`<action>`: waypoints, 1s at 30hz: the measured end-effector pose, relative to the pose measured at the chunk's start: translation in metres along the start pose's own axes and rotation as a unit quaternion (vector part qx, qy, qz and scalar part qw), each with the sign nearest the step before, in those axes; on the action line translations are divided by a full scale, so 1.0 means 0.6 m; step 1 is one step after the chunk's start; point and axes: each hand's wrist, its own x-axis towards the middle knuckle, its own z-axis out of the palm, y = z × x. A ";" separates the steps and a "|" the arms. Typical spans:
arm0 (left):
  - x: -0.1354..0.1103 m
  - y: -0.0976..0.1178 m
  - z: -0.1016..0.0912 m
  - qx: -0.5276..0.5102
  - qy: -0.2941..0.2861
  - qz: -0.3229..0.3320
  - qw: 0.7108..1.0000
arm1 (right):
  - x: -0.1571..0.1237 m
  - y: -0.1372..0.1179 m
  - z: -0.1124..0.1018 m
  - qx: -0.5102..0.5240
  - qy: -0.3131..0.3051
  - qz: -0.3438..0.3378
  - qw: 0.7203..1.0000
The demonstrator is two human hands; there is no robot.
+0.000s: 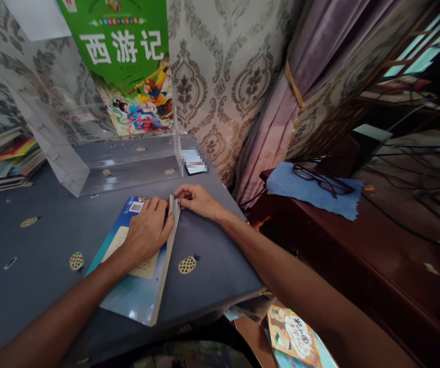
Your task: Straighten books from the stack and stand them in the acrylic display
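- Blue paperback book [135, 286] lies back cover up on the grey pineapple-print tablecloth [212, 266], barcode at its far end.
- Left hand [147, 230] pressed flat on the cover, fingers together, holding nothing.
- Right hand [197, 200] pinches the book's far page-edge corner, fingers narrow.
- Clear acrylic stand [89, 153] just behind, propping a green picture book [128, 56].
- Glasses [322, 179] on a blue cloth [312, 197], well apart to the right.

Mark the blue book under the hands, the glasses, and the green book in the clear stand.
blue book [135, 294], head view, bare lower part of the cover.
glasses [321, 179], head view, frame between the lenses.
green book [120, 48], head view, title on the cover.
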 end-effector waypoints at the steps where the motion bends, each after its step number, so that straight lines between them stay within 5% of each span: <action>1: 0.000 0.000 0.000 0.004 0.000 0.000 1.000 | 0.000 0.000 -0.001 -0.001 -0.001 -0.004 1.000; 30: -0.001 0.002 -0.001 0.016 -0.001 0.004 1.000 | -0.004 -0.003 0.001 -0.032 -0.005 -0.023 0.999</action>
